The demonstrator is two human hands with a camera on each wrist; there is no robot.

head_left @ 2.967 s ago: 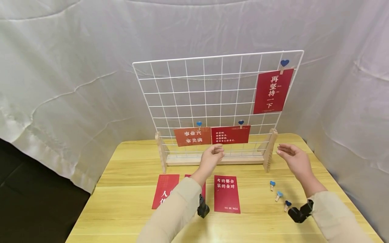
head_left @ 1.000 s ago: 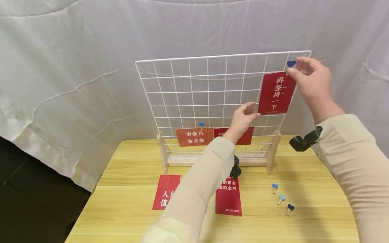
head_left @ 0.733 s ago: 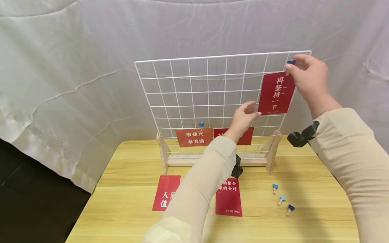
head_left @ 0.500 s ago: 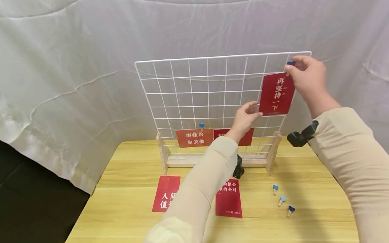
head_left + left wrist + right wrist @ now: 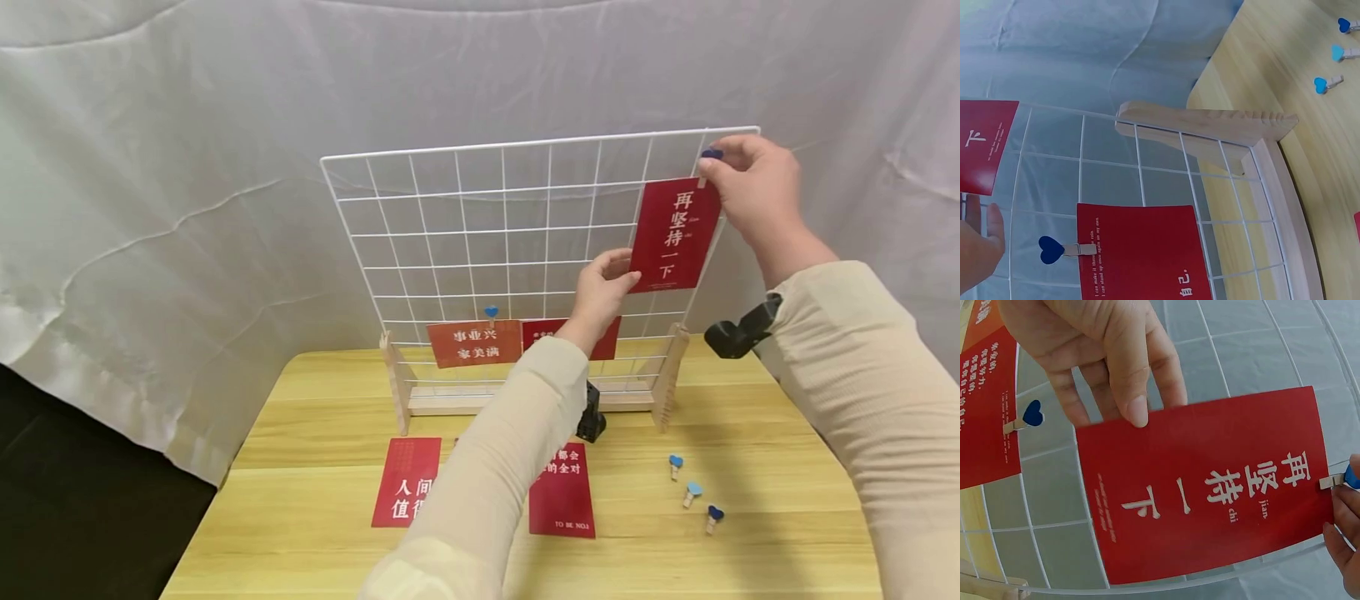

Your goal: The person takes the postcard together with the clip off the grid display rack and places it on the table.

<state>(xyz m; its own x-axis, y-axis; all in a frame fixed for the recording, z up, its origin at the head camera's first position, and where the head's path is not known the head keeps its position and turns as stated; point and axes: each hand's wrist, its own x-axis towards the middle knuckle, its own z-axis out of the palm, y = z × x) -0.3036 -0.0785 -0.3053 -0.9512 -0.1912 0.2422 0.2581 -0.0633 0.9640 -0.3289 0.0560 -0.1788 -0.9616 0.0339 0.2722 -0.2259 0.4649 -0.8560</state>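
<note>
A red card (image 5: 675, 242) with white characters hangs upright at the upper right of the white wire grid (image 5: 480, 212). At its top edge sits a small wooden clip with a dark blue heart (image 5: 712, 154), which my right hand (image 5: 763, 190) pinches between thumb and fingers. My left hand (image 5: 598, 293) holds the card's lower left edge, thumb in front and fingers behind, as the right wrist view shows. Lower on the grid hang an orange card (image 5: 476, 343) under a light blue heart clip (image 5: 491, 312), and another red card (image 5: 1141, 256) under a dark blue heart clip (image 5: 1052, 250).
Wooden feet (image 5: 670, 379) carry the grid on a yellow wood table (image 5: 300, 483). Red cards (image 5: 405, 475) lie in front, partly hidden by my left sleeve. Three loose heart clips (image 5: 692, 493) lie at the right. Pale cloth (image 5: 225, 125) hangs behind.
Since three seconds ago my right hand has risen from above the table to the top clip, and my left hand has moved up and right to the card's edge. Lately both hands barely move.
</note>
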